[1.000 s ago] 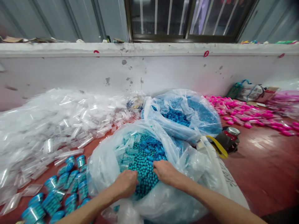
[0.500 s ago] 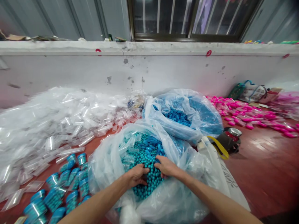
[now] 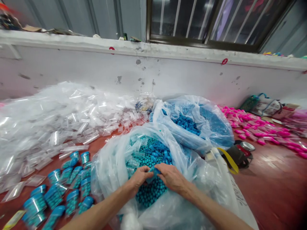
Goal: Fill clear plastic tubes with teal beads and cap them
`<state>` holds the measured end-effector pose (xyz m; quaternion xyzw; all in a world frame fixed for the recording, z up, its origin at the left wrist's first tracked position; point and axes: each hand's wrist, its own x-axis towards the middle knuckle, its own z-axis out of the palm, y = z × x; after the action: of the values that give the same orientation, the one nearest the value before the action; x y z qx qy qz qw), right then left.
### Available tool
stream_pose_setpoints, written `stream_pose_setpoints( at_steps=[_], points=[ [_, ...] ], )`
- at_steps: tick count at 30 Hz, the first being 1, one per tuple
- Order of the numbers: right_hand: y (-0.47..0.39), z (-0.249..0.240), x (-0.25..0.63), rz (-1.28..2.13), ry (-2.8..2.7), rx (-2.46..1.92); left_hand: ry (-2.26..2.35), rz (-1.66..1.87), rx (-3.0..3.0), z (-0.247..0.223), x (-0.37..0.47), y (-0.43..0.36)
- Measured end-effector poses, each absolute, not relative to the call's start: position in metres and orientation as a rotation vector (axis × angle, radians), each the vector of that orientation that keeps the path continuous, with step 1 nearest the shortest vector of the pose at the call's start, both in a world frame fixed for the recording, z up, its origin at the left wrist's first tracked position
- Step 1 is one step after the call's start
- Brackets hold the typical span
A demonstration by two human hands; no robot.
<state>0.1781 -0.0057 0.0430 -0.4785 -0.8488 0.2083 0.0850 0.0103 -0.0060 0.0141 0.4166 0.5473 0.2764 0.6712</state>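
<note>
My left hand [image 3: 139,179] and my right hand [image 3: 173,179] meet over an open clear plastic bag [image 3: 109,163] of teal beads [image 3: 152,193]. Both are closed, with a small blue-capped container [image 3: 153,174] pinched between them. Fingers cover much of it, so how far its cap is on cannot be told. Just beyond the hands, loose blue caps [image 3: 155,153] lie on the beads. Some empty clear tubes [image 3: 133,163] rest in the left part of the bag.
Filled blue-capped containers [image 3: 72,199] lie on the red floor at left, below a large heap of clear tubes [image 3: 72,111]. Behind stands a bag of blue caps [image 3: 187,124]. Pink pieces [image 3: 254,123] and a red jar with a metal lid [image 3: 247,146] are at right.
My hands, earlier a little apart at the beads, have come together and now share the blue-capped container. The view has tilted and shifted slightly.
</note>
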Motion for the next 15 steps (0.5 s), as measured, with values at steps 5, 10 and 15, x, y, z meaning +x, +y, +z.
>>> stream_pose_setpoints(
  at_steps=[5, 10, 15],
  points=[
    [0.005, 0.047, 0.179, 1.002, -2.125, -1.222, 1.085, 0.677, 0.942, 0.016, 0.006, -0.007],
    [0.011, 0.045, 0.187, 1.176, -1.952, -1.273, 1.052, 0.764, 0.985, 0.017, 0.004, -0.007],
    [0.003, 0.043, 0.184, 1.074, -2.059, -1.367, 0.938, 0.728, 0.891, 0.018, 0.008, -0.01]
  ],
)
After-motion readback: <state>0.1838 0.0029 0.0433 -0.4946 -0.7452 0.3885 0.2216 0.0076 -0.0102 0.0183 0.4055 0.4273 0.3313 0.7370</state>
